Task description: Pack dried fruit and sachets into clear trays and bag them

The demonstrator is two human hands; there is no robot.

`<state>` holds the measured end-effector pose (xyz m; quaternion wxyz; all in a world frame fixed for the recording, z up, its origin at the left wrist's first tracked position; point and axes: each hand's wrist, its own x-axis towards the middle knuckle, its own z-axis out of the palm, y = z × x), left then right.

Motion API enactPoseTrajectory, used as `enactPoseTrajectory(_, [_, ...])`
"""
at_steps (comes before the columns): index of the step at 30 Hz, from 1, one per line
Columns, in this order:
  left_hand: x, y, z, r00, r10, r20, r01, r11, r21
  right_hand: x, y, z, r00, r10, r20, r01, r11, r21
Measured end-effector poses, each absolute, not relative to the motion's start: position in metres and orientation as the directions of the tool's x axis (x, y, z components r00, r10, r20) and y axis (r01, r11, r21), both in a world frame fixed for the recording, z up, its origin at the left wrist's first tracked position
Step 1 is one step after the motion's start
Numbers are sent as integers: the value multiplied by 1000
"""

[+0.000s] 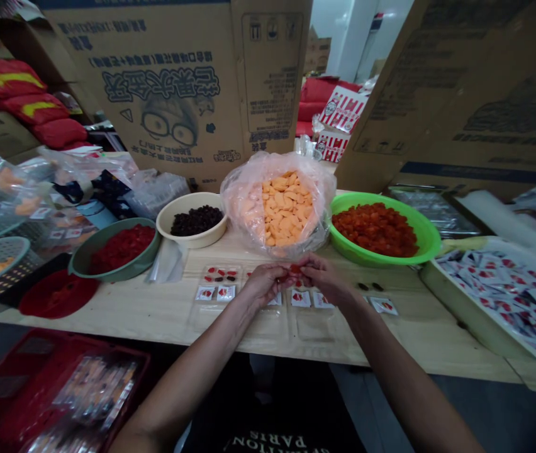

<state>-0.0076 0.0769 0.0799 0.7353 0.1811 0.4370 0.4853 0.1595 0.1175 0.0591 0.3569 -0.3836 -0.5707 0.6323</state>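
Note:
My left hand (265, 283) and my right hand (323, 277) meet above the middle of the table, fingers closed in a pinch. Between their fingertips is a small orange-red piece of dried fruit (295, 268); both appear to grip it. Beneath them lie clear plastic trays (211, 318), partly hidden by my hands and forearms. White printed sachets (301, 298) sit in the trays, along with small red and dark fruit pieces (221, 275). To the right are two dark pieces (370, 287) and another sachet (384, 306).
Behind my hands stand a bag of orange pieces (289, 207), a green bowl of orange-red fruit (431, 242) and a cream bowl of dark fruit (192, 241). A grey-green bowl (121, 275) and red dish (58, 308) are left; a sachet bin (466, 314) is right. Cardboard boxes (164, 94) rise behind.

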Motion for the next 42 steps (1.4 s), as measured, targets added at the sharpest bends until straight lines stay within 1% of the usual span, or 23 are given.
enactPoseTrajectory(2, [-6, 78, 77, 188, 873, -450, -565, 471, 677, 160, 117, 57, -425, 899, -103, -69, -145, -987])
enactPoseTrajectory(4, [-2, 79, 74, 204, 886, -417, -548, 456, 701, 161, 114, 57, -399, 914, -75, -49, -103, -993])
enactPoseTrajectory(7, [8, 81, 67, 138, 930, -340, -440, 365, 820, 164, 108, 62, -409, 912, -29, 38, -15, -999])
enactPoseTrajectory(9, [13, 82, 63, 124, 951, -285, -349, 310, 884, 171, 107, 65, -432, 900, -55, 111, -7, -994])
enactPoseTrajectory(12, [16, 88, 57, 179, 945, -273, -257, 313, 914, 192, 116, 63, -430, 896, -113, 217, -19, -976])
enactPoseTrajectory(13, [16, 91, 55, 170, 946, -276, -209, 308, 928, 200, 120, 61, -403, 909, -107, 252, -2, -968])
enactPoseTrajectory(14, [16, 94, 52, 140, 954, -264, -119, 281, 952, 208, 125, 58, -362, 929, -80, 299, 35, -954])
enactPoseTrajectory(16, [18, 101, 47, 76, 978, -194, 143, 182, 973, 221, 133, 50, -294, 956, 23, 434, 155, -888])
enactPoseTrajectory(18, [23, 106, 43, 59, 992, -114, 371, 84, 925, 227, 138, 41, -321, 941, 109, 582, 286, -761])
enactPoseTrajectory(19, [26, 108, 42, 64, 994, -89, 436, 52, 898, 227, 138, 37, -360, 925, 122, 640, 341, -688])
enactPoseTrajectory(21, [34, 111, 40, 70, 996, -58, 500, 16, 866, 225, 135, 30, -419, 901, 117, 728, 410, -550])
enactPoseTrajectory(24, [45, 115, 37, 75, 997, -7, 606, -40, 795, 221, 128, 25, -415, 905, 98, 818, 418, -396])
enactPoseTrajectory(26, [49, 117, 33, 84, 996, 14, 663, -66, 746, 218, 124, 25, -402, 911, 87, 842, 406, -357])
enactPoseTrajectory(31, [52, 117, 25, 128, 991, 37, 741, -121, 661, 212, 120, 24, -382, 920, 83, 863, 387, -325])
enactPoseTrajectory(33, [50, 115, 27, 133, 990, 43, 756, -130, 641, 213, 121, 23, -392, 915, 101, 848, 401, -347])
enactPoseTrajectory(34, [49, 115, 29, 132, 990, 48, 761, -132, 635, 216, 122, 23, -385, 914, 128, 827, 403, -392])
enactPoseTrajectory(35, [47, 114, 32, 132, 990, 57, 765, -138, 629, 222, 123, 24, -364, 918, 158, 795, 394, -461])
enactPoseTrajectory(37, [43, 113, 38, 119, 990, 80, 760, -143, 634, 240, 125, 27, -265, 945, 191, 700, 325, -636])
enactPoseTrajectory(39, [41, 113, 45, 90, 992, 85, 722, -123, 681, 266, 125, 32, -159, 978, 135, 576, 203, -792])
enactPoseTrajectory(40, [42, 114, 47, 75, 994, 74, 688, -105, 718, 281, 123, 35, -121, 989, 82, 518, 133, -845])
enactPoseTrajectory(42, [46, 116, 49, 51, 997, 52, 603, -72, 794, 310, 120, 42, -86, 996, -18, 426, 21, -905])
